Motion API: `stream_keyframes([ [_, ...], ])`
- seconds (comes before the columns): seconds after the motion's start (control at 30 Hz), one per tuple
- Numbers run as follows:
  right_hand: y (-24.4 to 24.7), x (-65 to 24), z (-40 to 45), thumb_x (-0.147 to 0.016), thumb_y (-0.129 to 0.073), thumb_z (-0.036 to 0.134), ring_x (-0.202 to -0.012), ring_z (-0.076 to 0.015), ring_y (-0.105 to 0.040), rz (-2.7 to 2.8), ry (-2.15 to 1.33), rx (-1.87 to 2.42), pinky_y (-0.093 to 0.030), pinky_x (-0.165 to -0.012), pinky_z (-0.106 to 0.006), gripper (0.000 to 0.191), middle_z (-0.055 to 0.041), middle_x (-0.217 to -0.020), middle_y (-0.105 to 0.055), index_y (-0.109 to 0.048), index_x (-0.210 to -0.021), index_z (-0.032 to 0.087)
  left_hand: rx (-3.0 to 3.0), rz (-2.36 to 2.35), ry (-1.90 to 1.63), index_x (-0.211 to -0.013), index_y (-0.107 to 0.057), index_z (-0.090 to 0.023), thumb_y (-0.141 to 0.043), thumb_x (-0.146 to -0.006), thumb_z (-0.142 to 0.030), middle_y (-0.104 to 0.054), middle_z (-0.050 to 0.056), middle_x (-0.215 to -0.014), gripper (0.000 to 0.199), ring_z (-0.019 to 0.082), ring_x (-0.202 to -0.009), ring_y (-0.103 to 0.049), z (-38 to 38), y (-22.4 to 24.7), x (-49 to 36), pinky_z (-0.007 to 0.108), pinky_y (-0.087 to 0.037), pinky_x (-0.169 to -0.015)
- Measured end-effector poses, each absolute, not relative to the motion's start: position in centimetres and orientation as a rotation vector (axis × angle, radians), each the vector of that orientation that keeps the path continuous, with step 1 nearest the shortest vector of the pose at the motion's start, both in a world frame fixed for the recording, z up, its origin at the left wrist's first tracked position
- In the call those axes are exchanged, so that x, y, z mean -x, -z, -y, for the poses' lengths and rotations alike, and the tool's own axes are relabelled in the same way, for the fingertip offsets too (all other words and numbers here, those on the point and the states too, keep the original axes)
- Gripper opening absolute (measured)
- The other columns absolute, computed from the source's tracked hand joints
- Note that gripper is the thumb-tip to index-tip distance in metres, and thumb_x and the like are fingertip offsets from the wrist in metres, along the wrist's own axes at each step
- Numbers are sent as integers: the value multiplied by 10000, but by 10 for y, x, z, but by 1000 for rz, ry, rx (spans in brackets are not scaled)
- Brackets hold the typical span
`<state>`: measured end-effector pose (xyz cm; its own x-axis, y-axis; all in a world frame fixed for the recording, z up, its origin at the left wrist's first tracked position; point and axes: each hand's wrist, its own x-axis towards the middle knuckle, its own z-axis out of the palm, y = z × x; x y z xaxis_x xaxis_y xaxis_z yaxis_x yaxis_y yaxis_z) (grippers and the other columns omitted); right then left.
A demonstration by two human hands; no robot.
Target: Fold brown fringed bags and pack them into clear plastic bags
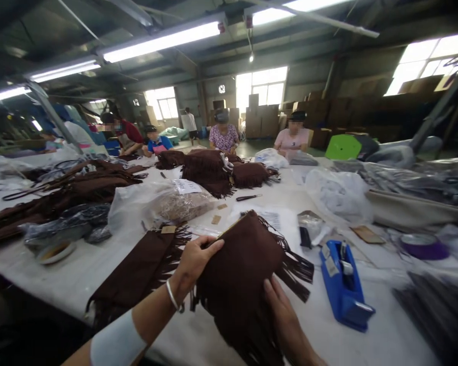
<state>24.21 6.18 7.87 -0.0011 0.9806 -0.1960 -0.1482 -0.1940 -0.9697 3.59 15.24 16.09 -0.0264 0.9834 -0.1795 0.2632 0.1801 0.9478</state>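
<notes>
At six o'clock the brown fringed suede bag (240, 284) runs off the bottom edge — its lower fringe cut away — while the printed label (187, 186) at twelve o'clock is too small to read.

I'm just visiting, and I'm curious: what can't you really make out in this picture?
In the head view:
- The lower end of the fringed brown bag is cut off by the bottom edge.
- The right hand's wrist is cut off by the bottom edge.
- The bag's top edge is partly hidden by the left hand.
- The printing on the paper label is too small and blurred to read.
</notes>
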Motion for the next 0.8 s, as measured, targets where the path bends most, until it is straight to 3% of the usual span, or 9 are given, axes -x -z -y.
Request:
stream_keyframes([
  [0.17, -158, -285, -135, -833, -512, 539, -1014, -234, -595, 1140, -1282, 1156, -462, -943, -394, 538, -38, -1124, -649, -533, -1225, 172, -811, -1102, -1221, -910, -633, -120, -749, -673, -361, -698, 45, -813, 357, 164, -733, -645, -156, -182, -66, 279, -520, -724],
  [0.23, -172, -302, -167, -837, -500, 540, -939, -227, -618, 1313, -1354, 1152, -478, -895, -409, 560, -46, -1061, -670, -533, -1232, 144, -799, -1062, -1241, -954, -626, -117, -725, -713, -352, -699, 64, -891, 351, 176, -792, -652, -144, -185, -67, 293, -525, -761],
  [0.3, -170, -315, -188, -818, -539, 513, -982, -258, -601, 1507, -1163, 1336, -434, -922, -466, 604, -90, -1063, -662, -507, -1255, 97, -781, -1097, -1170, -1020, -616, -122, -690, -752, -375, -690, 86, -973, 376, 195, -835, -655, -119, -171, -69, 305, -533, -755],
  [0.37, -155, -322, -188, -804, -583, 448, -1116, -309, -526, 1667, -731, 1558, -351, -991, -514, 619, -150, -1153, -611, -482, -1272, 55, -704, -1131, -1017, -1069, -600, -124, -666, -771, -398, -679, 109, -1023, 411, 218, -871, -655, -87, -137, -76, 335, -537, -767],
  [0.43, -128, -320, -164, -833, -556, 392, -1205, -302, -458, 1805, -467, 1620, -317, -1040, -487, 567, -164, -1255, -543, -466, -1291, 69, -556, -1115, -848, -1039, -598, -114, -661, -773, -395, -676, 129, -1030, 392, 231, -890, -656, -54, -93, -84, 376, -521, -828],
  [0.53, -75, -300, -93, -893, -460, 363, -1245, -219, -436, 2063, -640, 1520, -374, -1047, -392, 481, -100, -1347, -481, -430, -1331, 169, -321, -1074, -750, -971, -603, -123, -648, -774, -354, -662, 136, -1074, 307, 221, -928, -654, -20, -35, -90, 381, -473, -922],
  [0.6, -36, -282, -43, -873, -496, 345, -1316, -219, -348, 2263, -720, 1447, -363, -1068, -401, 542, -81, -1432, -383, -364, -1379, 202, -284, -1008, -748, -1015, -602, -137, -629, -787, -319, -628, 137, -1159, 293, 230, -1022, -625, -11, -15, -85, 385, -437, -976],
  [0.7, 8, -259, 7, -834, -528, 255, -1349, -262, -284, 2413, -561, 1441, -324, -1080, -493, 641, -78, -1463, -331, -280, -1422, 205, -259, -941, -695, -1031, -602, -128, -626, -796, -308, -592, 162, -1216, 297, 261, -1122, -573, -11, -6, -69, 404, -410, -1015],
  [0.8, 24, -246, 16, -852, -453, 134, -1299, -237, -366, 2369, -380, 1517, -376, -1044, -447, 566, -82, -1419, -406, -328, -1401, 186, -219, -929, -644, -1004, -597, -114, -636, -797, -316, -579, 185, -1226, 292, 277, -1138, -560, -18, -5, -56, 411, -425, -1009],
])
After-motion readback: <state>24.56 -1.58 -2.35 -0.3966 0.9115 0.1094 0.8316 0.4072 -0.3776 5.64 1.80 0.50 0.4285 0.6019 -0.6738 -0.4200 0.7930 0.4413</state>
